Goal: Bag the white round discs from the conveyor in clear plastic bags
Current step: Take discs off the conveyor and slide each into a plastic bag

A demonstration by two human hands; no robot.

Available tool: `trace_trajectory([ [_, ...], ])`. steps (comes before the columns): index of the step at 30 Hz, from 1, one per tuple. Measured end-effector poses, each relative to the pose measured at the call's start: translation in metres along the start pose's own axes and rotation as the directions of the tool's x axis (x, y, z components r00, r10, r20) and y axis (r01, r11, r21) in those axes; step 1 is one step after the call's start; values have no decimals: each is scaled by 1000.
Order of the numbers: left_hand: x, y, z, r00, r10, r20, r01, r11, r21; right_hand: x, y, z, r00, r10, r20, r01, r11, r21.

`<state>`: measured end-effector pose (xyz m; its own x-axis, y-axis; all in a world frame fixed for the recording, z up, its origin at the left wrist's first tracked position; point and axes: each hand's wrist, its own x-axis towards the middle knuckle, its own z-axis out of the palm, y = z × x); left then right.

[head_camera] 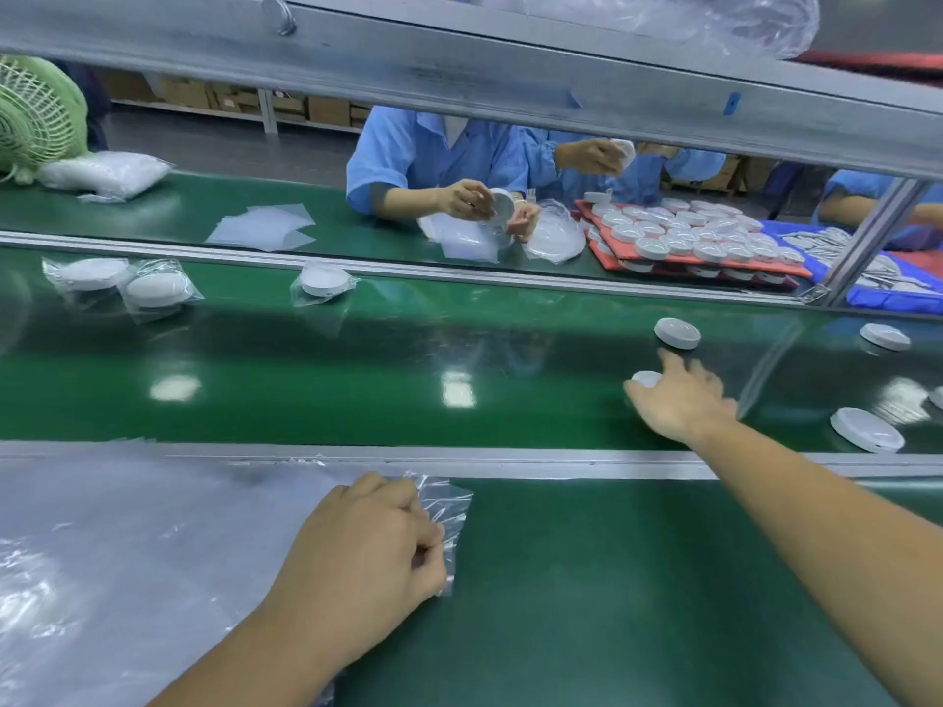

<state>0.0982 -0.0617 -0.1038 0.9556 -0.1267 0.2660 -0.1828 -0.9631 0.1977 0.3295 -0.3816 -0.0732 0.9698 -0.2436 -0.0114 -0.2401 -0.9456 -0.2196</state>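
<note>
On the near green bench (612, 579), the left hand (367, 543) is pinching the right edge of a thin clear plastic bag (444, 507) between its thumb and curled fingers. That bag is lying on top of a wide stack of clear plastic bags (127, 543), which is covering the left part of the bench.

A grey metal rail (561, 459) is separating this bench from the glossy green conveyor belt (357, 359). The right hand (681, 400) is reaching across the rail over the right part of the belt. Its thumb and forefinger are curling round a small white round disc (645, 378). The hand is blurred and is covering most of that disc.

Just beyond it a second white disc (677, 333) is lying bare on the belt. A third disc (866, 429) is sitting to the right, near the rail, and a fourth disc (884, 336) is lying at the far right. At the far left of the belt, two bagged discs (155, 290) are lying against each other, and a single bagged disc (321, 280) is lying apart to their right.

On the far bench, loose flat bags (265, 227) are lying left of a red tray of white discs (689, 237), with a blue bin (893, 295) at the right and a green fan (35, 114) at the far left. People in blue coats (418, 155) are handling discs there. A broad grey metal beam (459, 68) is crossing the view and hiding their upper bodies, and a slanted metal post (867, 237) is cutting across the bin.
</note>
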Motion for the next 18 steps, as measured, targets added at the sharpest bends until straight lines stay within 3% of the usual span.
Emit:
trace_trajectory([
  [4, -1, -8, 0, 999, -52, -11, 52, 997, -63, 31, 25, 3, 991, -57, 124, 69, 993, -96],
  [9, 2, -12, -1, 998, -59, -1, 59, 994, -97, 24, 12, 6, 970, -237, 45, 241, 938, -251],
  [12, 4, -14, -4, 995, -104, -9, 102, 986, -131, -8, -4, 6, 934, -355, -20, 356, 934, 38],
  [15, 4, -15, -7, 986, -162, -32, 153, 970, -188, -60, -9, 7, 826, -553, -111, 562, 789, 248],
  [18, 6, -14, -7, 981, -191, -39, 176, 953, -246, -120, -10, 7, 594, -780, -197, 802, 555, 220],
])
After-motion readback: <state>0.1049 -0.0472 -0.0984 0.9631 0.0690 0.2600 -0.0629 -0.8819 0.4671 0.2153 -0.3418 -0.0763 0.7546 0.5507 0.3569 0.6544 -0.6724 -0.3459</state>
